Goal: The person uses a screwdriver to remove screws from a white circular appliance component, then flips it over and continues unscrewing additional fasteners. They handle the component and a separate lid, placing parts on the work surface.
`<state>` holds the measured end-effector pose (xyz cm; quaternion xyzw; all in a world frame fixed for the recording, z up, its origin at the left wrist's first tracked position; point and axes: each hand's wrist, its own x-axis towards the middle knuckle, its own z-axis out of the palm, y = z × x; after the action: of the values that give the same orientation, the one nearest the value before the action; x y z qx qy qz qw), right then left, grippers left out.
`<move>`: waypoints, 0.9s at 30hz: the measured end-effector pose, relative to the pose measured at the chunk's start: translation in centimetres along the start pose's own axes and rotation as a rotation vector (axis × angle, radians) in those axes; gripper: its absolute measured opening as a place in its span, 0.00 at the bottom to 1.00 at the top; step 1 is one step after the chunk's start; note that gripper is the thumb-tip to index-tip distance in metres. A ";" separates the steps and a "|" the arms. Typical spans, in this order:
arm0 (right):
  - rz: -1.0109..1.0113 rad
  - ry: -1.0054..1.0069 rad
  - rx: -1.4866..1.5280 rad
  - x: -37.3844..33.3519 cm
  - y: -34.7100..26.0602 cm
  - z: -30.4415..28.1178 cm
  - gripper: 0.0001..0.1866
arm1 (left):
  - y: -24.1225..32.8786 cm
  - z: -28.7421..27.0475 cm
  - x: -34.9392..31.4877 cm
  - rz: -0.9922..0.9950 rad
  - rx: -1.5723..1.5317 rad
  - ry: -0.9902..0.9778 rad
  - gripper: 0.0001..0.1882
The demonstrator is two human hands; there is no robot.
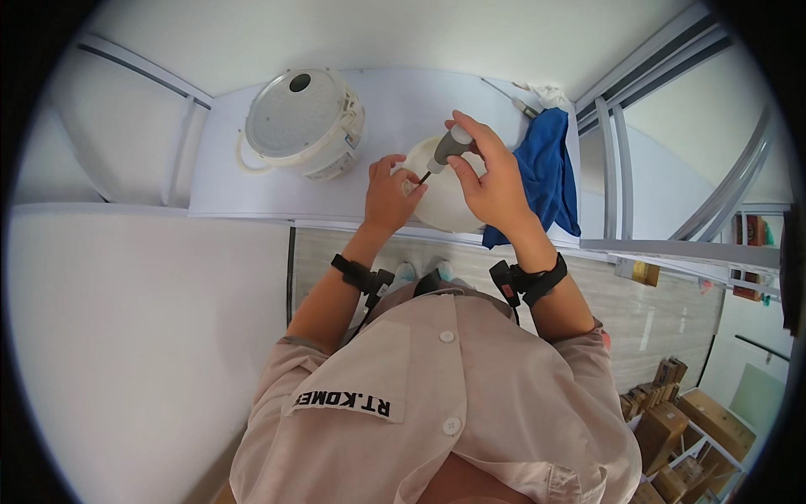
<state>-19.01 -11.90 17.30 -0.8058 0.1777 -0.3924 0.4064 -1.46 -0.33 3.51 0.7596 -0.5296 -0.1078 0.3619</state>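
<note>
Head view: the person stands at a white worktable (252, 181) and works on a white rounded housing (449, 210) lying near the table's front edge. The right hand (491, 181) wraps its fingers around the grey handle of a screwdriver (445, 151), gripping it firmly, with the shaft angled down and to the left. The left hand (390, 193) rests on the housing with its fingertips pressed together around the driver tip, apparently steadying a small fastener; the fastener itself is too small to confirm. The tip sits at the housing surface, so the fastening step appears to be in progress rather than complete; how many fasteners remain cannot be determined. A white cooker body (302, 122) with a round lid stands well apart at the rear left of the table. A blue cloth (550, 172) lies just beside the housing on the right, draped over the table edge. Open surface remains between cooker and housing. Metal frame rails (613, 168) close off the right side, limiting elbow room there.
</note>
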 end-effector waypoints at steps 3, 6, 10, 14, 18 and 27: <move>0.004 0.036 0.020 0.0 0.1 -0.2 0.33 | 0.0 -0.4 -0.2 0.047 0.006 0.055 0.09; 0.002 0.054 0.053 -0.1 0.4 -0.2 0.33 | -0.2 -1.2 -0.6 0.095 0.009 0.115 0.09; -0.023 0.087 0.068 0.0 0.2 -0.1 0.32 | -1.2 -2.4 -1.4 0.107 0.018 0.138 0.08; -0.013 0.105 0.094 -0.1 0.2 -0.5 0.31 | -3.8 -2.3 -2.6 0.028 -0.004 0.249 0.07; 0.014 0.136 0.162 -0.6 0.7 -1.0 0.30 | -6.1 -2.1 -3.8 -0.119 0.114 0.242 0.08; 0.072 0.139 0.189 -1.8 1.5 -2.0 0.31 | -6.9 -1.3 -4.0 -0.156 0.146 0.191 0.07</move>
<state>-21.64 -12.79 15.98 -0.7278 0.1964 -0.4475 0.4811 2.62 4.97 -1.01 0.8294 -0.4387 -0.0240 0.3452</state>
